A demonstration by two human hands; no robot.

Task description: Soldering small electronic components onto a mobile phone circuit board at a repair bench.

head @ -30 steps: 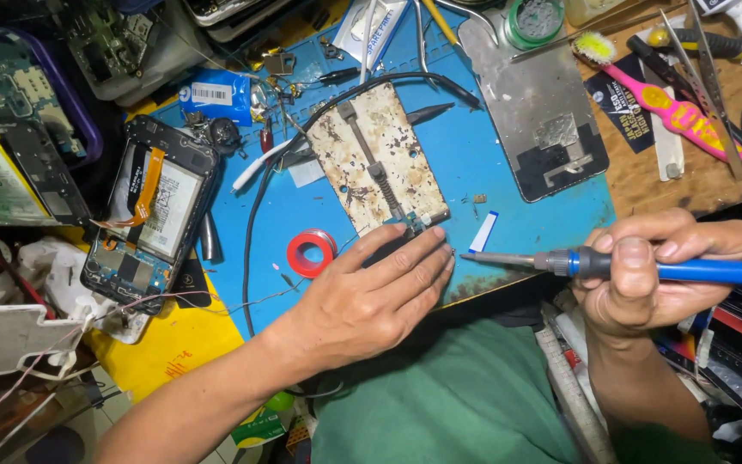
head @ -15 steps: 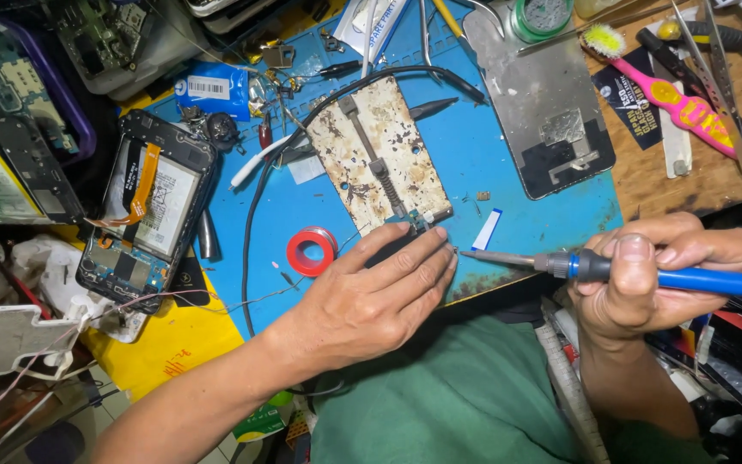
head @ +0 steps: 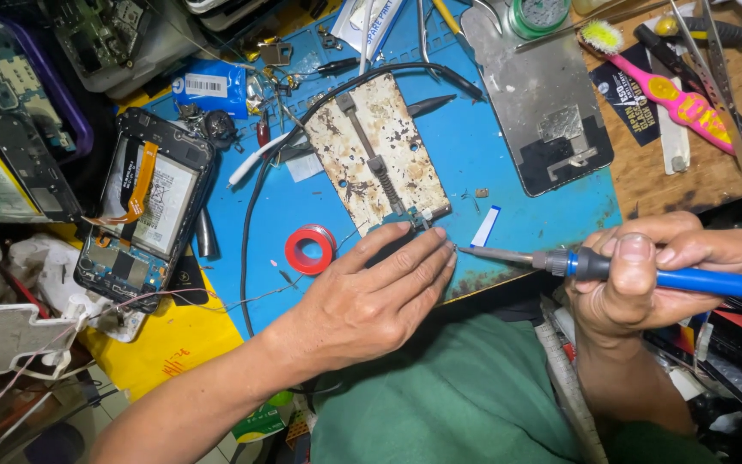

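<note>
Two bare hands work over a blue mat (head: 508,172) on a cluttered repair bench: the left hand (head: 371,296) lies flat, fingers together, holding nothing but pressing near the near end of a stained metal clamp plate (head: 384,150), seemingly to steady a tiny part there. The right hand (head: 646,275) is closed around the blue handle of a soldering iron (head: 611,268), which lies almost level, long axis left to right, its tip pointing left at the left fingertips (head: 444,249). Left of the mat lies an opened phone (head: 143,210); a red tape roll (head: 309,250) sits just beside the left hand.
</note>
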